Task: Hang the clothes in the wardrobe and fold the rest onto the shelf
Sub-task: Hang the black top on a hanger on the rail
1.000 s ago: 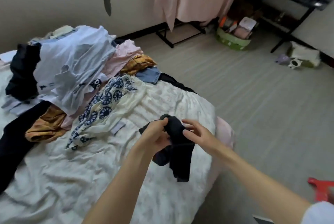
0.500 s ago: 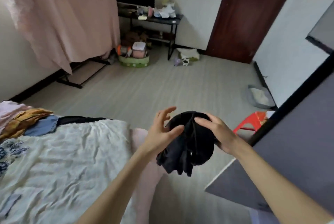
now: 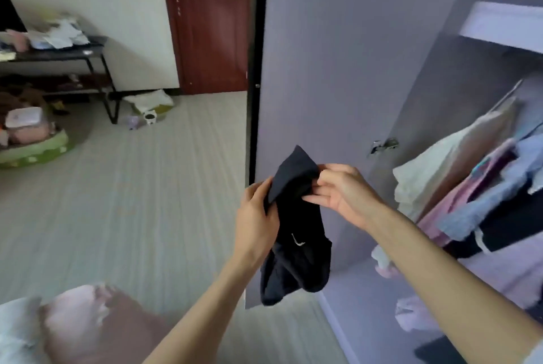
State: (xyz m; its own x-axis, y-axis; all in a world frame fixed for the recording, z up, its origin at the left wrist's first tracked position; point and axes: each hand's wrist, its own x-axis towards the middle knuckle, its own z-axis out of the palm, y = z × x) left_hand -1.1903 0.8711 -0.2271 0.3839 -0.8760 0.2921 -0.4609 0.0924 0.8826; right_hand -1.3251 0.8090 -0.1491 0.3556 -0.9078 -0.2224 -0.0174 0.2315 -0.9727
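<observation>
The left hand (image 3: 258, 214) curls around the left edge of a small black fabric garment (image 3: 296, 234), which hangs in the air before the open grey wardrobe door (image 3: 323, 70). The right hand (image 3: 343, 190) pinches its upper right edge.

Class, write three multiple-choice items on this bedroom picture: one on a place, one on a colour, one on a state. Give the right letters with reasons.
1. Where is the open wardrobe door?
A. behind the held garment
B. on the floor
C. behind the black table

2. What colour is the garment?
A. pink
B. white
C. black

3. How is it held?
A. left hand only
B. both hands
C. lying on the bed

Answers:
1 A, the grey panel stands behind it.
2 C, the cloth is black.
3 B, the left hand and right hand both grip its top.
</observation>
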